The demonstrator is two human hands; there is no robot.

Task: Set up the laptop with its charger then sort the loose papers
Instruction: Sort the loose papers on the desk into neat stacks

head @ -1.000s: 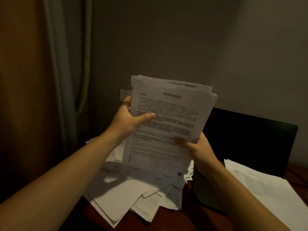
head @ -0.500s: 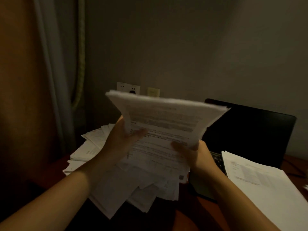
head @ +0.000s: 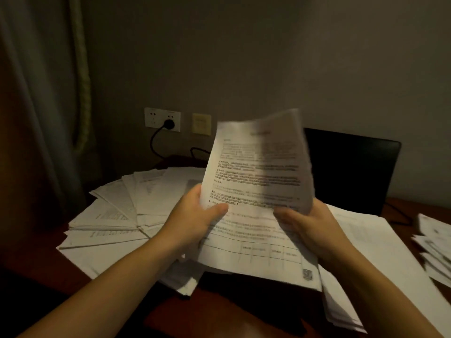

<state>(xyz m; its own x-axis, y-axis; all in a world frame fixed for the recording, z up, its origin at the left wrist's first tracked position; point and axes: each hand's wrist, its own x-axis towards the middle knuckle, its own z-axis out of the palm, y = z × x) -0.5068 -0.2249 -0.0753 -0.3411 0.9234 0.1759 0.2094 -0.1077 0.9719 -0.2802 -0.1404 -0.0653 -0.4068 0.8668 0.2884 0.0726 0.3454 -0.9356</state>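
- Your left hand (head: 195,217) grips the lower left edge of a sheaf of printed papers (head: 256,176), thumb pressed across the front and fingers hidden behind.
- Your right hand (head: 311,226) holds the sheaf's lower right edge the same way, thumb in front and fingers curled behind.
- The sheaf is raised above the desk (head: 219,313), leaning slightly right, its top blurred.
- The laptop (head: 353,172) stands open just behind the sheaf to the right, screen dark; papers hide its keyboard.
- A black plug (head: 169,123) sits in the white wall socket (head: 153,118); its cable (head: 153,142) drops behind the papers, the far end hidden.
- A fanned pile of papers (head: 122,208) lies at left.
- A neater stack (head: 380,252) lies at right, just in front of the laptop.
- Another loose pile (head: 436,245) lies at the far right edge.
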